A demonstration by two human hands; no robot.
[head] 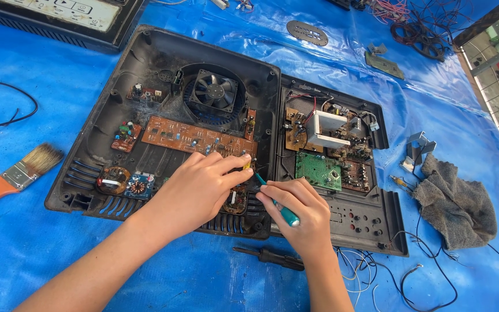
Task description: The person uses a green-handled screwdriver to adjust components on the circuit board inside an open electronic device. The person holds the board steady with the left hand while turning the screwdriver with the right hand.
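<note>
An opened black plastic appliance casing point(99, 124) lies on a blue tarp, with a round fan point(216, 90) and a long brown circuit board point(192, 137) inside. My left hand point(194, 188) rests on the lower part of that board, fingertips pinching a small yellow part point(246, 166). My right hand point(297, 216) grips a teal-handled screwdriver point(287, 215) whose tip points up-left to the spot by my left fingertips. The second casing half point(371, 222) at the right carries a green board point(317, 171) and a white block point(329, 128).
A paintbrush with an orange handle point(15, 176) lies at the left. A grey rag point(456, 203) sits at the right beside loose wires point(417, 277). A black tool point(270, 257) lies near the front edge. Another black device point(59, 17) stands at the top left.
</note>
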